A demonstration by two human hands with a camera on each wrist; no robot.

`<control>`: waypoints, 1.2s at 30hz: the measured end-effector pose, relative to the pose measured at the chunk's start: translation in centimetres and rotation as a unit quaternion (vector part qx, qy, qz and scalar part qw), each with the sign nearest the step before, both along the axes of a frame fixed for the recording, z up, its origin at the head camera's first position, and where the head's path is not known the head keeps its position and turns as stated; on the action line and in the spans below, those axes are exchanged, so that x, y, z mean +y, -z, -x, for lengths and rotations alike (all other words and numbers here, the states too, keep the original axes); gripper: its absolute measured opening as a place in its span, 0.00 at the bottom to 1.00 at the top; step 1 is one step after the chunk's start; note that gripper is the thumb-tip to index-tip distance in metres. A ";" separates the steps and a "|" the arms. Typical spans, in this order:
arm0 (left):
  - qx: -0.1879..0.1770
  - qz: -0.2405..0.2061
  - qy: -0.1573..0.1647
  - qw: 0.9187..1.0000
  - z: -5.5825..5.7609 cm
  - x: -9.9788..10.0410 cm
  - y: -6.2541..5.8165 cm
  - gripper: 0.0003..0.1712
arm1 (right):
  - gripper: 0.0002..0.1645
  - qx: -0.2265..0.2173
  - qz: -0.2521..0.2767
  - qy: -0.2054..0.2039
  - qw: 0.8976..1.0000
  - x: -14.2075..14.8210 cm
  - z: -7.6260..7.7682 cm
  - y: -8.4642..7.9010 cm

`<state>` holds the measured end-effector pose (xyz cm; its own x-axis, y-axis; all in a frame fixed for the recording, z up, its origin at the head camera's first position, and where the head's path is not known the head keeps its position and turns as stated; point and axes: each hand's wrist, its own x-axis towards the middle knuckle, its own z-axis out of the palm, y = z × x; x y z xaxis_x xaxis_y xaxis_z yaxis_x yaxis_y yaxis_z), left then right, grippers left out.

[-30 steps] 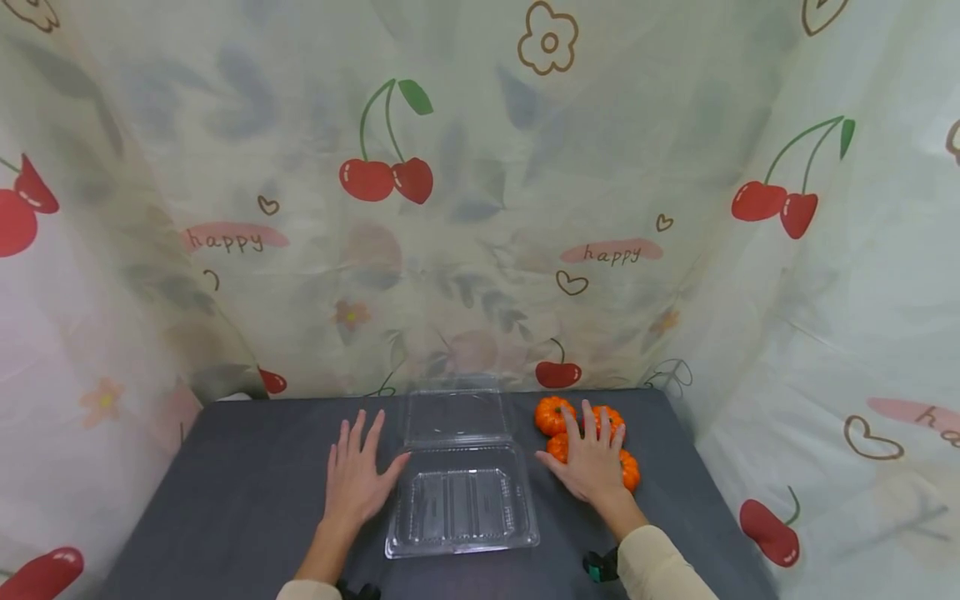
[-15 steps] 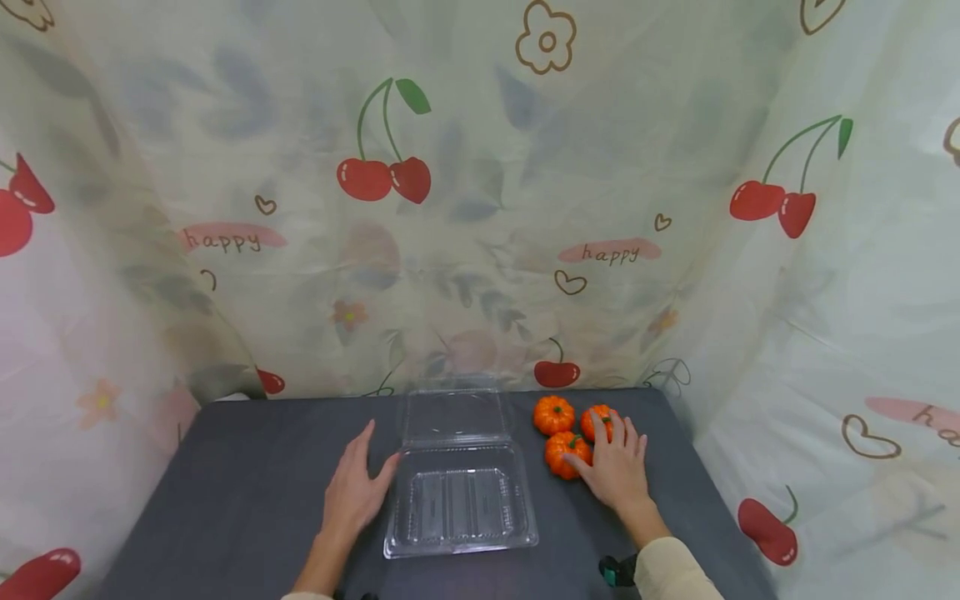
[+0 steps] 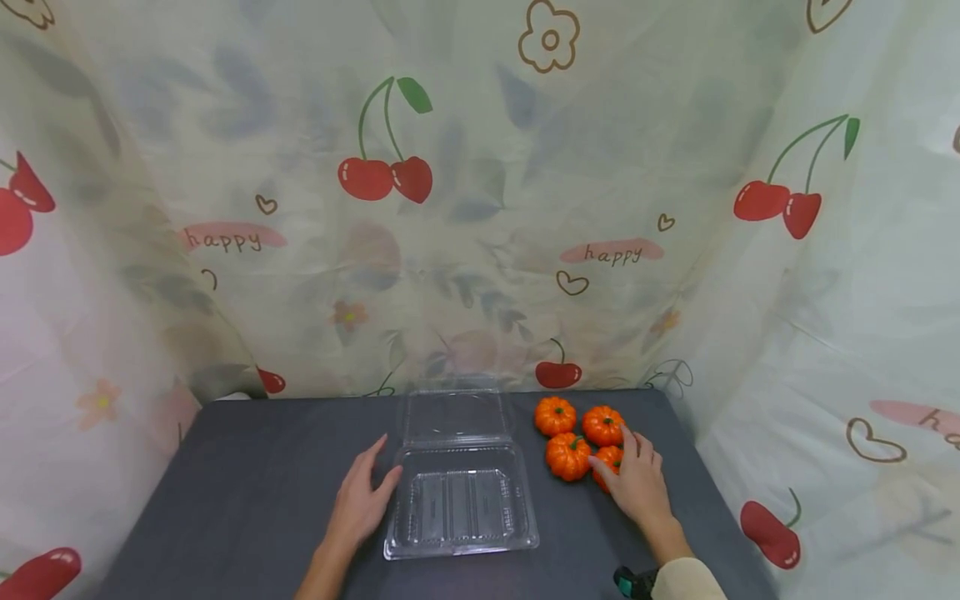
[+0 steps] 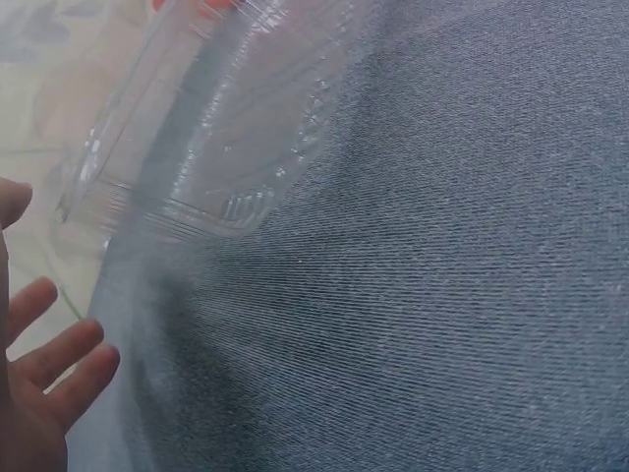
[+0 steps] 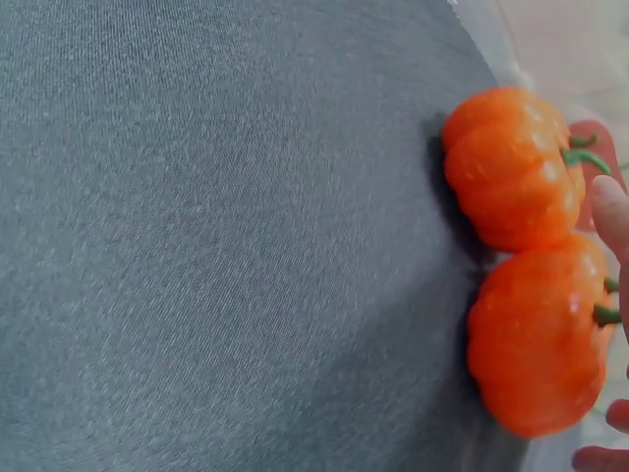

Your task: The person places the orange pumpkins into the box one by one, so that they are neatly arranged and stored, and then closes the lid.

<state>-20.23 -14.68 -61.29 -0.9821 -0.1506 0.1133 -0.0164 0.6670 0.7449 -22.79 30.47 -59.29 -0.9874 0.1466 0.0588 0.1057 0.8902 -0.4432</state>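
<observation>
Several small orange pumpkins with green stems sit clustered at the right of the table. My right hand [image 3: 643,487] hovers at the front-right pumpkin [image 3: 604,461] and partly covers it, thumb and fingers spread about it. Close by are a front-left pumpkin [image 3: 567,457], a back-left pumpkin [image 3: 554,416] and a back-right pumpkin [image 3: 602,426]. In the right wrist view, the thumb is near the stem of one pumpkin [image 5: 511,167]. A clear plastic clamshell container [image 3: 461,550] lies with its lid [image 3: 453,417] folded back. Beside its left edge, my left hand [image 3: 358,504] holds nothing, fingers extended.
A dark grey cloth covers the table [image 3: 247,492]. Printed curtains [image 3: 465,275] with cherries enclose it at the back and both sides. A black device [image 3: 633,583] is strapped to the right wrist.
My right hand has moved from over the pumpkins toward the front right, uncovering the others. My left hand has drawn slightly back and its fingers are less spread. Container and pumpkins stay put.
</observation>
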 end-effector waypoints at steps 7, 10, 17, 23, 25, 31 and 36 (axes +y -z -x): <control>0.008 -0.033 -0.009 0.999 -0.2 0.0 0.8 0.26 | 0.56 -0.046 0.098 0.014 0.994 1.1 -0.9 0.5; -0.002 -0.052 -0.012 0.999 -0.3 -0.1 1.0 0.24 | 0.54 -0.055 0.123 0.021 0.991 1.2 -1.0 0.9; -0.001 -0.062 -0.006 0.998 -0.7 0.0 1.4 0.22 | 0.50 -0.054 0.164 0.033 0.984 1.3 -1.3 1.3; 0.004 -0.066 -0.004 0.998 -0.6 0.3 1.6 0.22 | 0.51 -0.062 0.163 0.038 0.984 1.6 -1.5 1.7; 0.001 -0.077 -0.005 0.997 -0.6 0.4 1.5 0.22 | 0.51 -0.063 0.164 0.043 0.984 1.8 -1.6 1.8; -0.015 -0.129 -0.011 0.992 -0.5 0.5 1.2 0.21 | 0.56 -0.062 0.171 0.056 0.982 2.0 -1.7 2.3; -0.021 -0.190 0.002 0.982 -0.5 0.4 1.6 0.24 | 0.58 -0.065 0.178 0.056 0.980 2.0 -1.8 2.3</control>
<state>-19.74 -14.25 -62.92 -0.9853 -0.1704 0.0097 -0.0500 0.3422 0.9383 -20.99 32.47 -61.61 -0.9596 0.2435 -0.1409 0.2706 0.6615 -0.6994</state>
